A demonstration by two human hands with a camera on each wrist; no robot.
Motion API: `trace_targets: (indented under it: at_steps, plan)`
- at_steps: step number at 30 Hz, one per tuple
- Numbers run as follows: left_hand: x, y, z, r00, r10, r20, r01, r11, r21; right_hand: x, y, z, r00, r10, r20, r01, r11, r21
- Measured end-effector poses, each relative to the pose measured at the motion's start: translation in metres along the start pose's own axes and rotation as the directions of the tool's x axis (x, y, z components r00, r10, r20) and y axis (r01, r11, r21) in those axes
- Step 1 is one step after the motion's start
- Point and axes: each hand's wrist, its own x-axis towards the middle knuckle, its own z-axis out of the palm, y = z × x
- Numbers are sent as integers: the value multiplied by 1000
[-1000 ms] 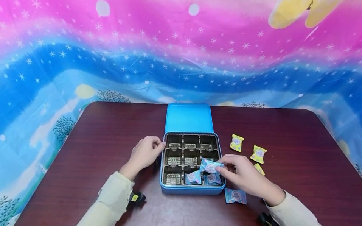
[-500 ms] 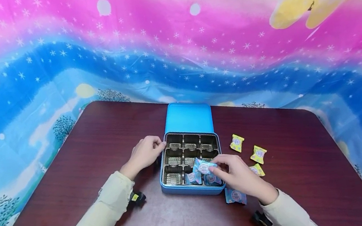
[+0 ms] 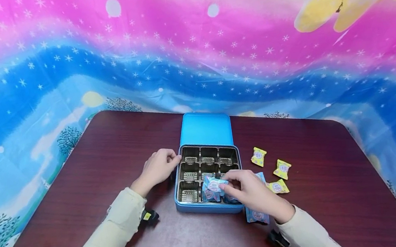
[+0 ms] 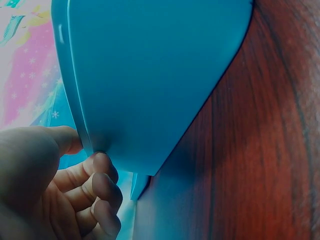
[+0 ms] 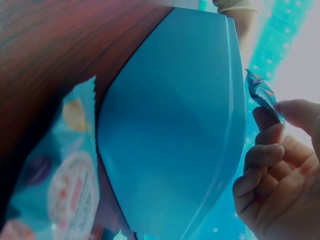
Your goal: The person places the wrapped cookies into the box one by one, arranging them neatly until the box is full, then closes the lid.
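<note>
left hand [image 3: 158, 166] is pinching the blue tin [image 3: 209, 209] by its left rim, toward the far end, a fingertip pressing the outer wall. right hand [image 3: 253, 191] is narrow, thumb and fingers pinching a blue-wrapped candy [image 3: 214, 185] above the near middle compartment. a second blue candy [image 3: 211, 197] is sitting in that compartment; a third [image 3: 229, 198] is lying near right, partly hidden by the hand. loose blue packets [image 3: 258, 216] are resting right of the tin, three yellow packets [image 3: 282, 169] farther right. the lid [image 3: 205, 129] is lying at the tin's far side.
</note>
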Motion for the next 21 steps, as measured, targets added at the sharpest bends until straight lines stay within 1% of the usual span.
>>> trace_targets:
  at_steps: [4, 11, 14, 21]
  plan:
    - [0, 0, 0, 1000, 2, -1, -2, 1000, 0, 3, -5, 3, 1000, -9, 7, 9, 1000, -7]
    - [-1, -1, -1, 1000, 11, 0, -11, 1000, 2, 9, -15, 11, 999, 13, 41, -12, 1000, -24]
    - [-1, -1, -1, 1000, 13, 4, -13, 1000, 1, 12, -19, 14, 999, 12, 50, -10, 999, -43]
    - [-1, 0, -1, 1000, 12, 4, -12, 1000, -3, 18, -24, 24, 1000, -3, 28, 5, 996, -83]
